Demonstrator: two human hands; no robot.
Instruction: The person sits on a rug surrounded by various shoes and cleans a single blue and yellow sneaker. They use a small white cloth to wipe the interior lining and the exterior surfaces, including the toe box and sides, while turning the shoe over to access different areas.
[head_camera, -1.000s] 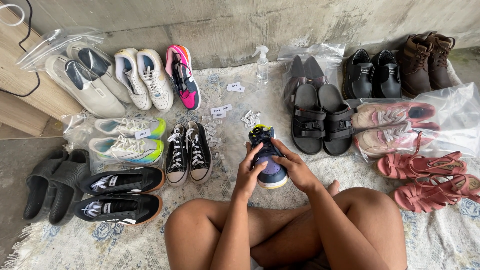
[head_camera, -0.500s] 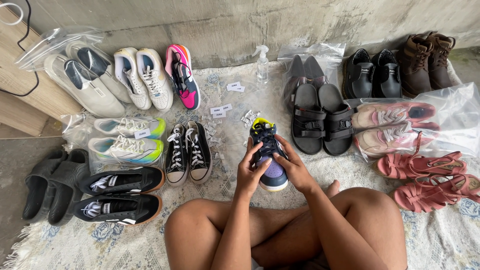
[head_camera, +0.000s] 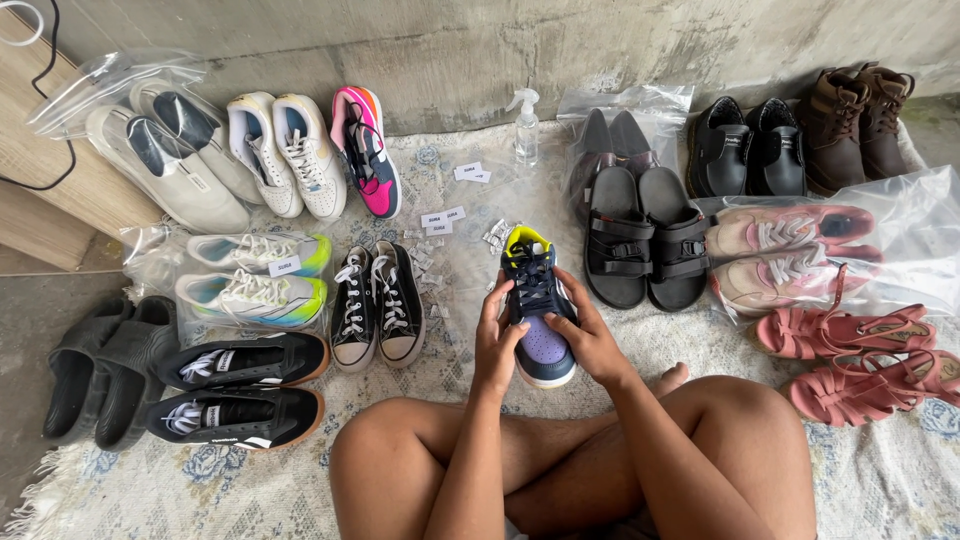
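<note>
We sit cross-legged on a patterned rug and hold one small navy sneaker with a purple toe and a yellow heel collar, toe pointing toward us, just above the rug in front of our knees; this sneaker serves as the landmark for all positions below. Our left hand closes on its left side, fingers reaching up to the laces; our right hand closes on its right side, fingers spread across the tongue and lacing. Both hands grip the shoe; neither is open. Immediately left of the sneaker stands a pair of black canvas lace-ups, and immediately right of it a pair of black strap sandals. Beyond its heel lie small white packets and paper labels, with a clear spray bottle farther back by the wall. We judge the risks as follows: the hold sits mainly at the lacing, so a sharp pull could tilt the shoe out of the grip and onto the packets; a wide elbow movement could knock the neighbouring pairs out of line; the bottle could tip if reached past.
</note>
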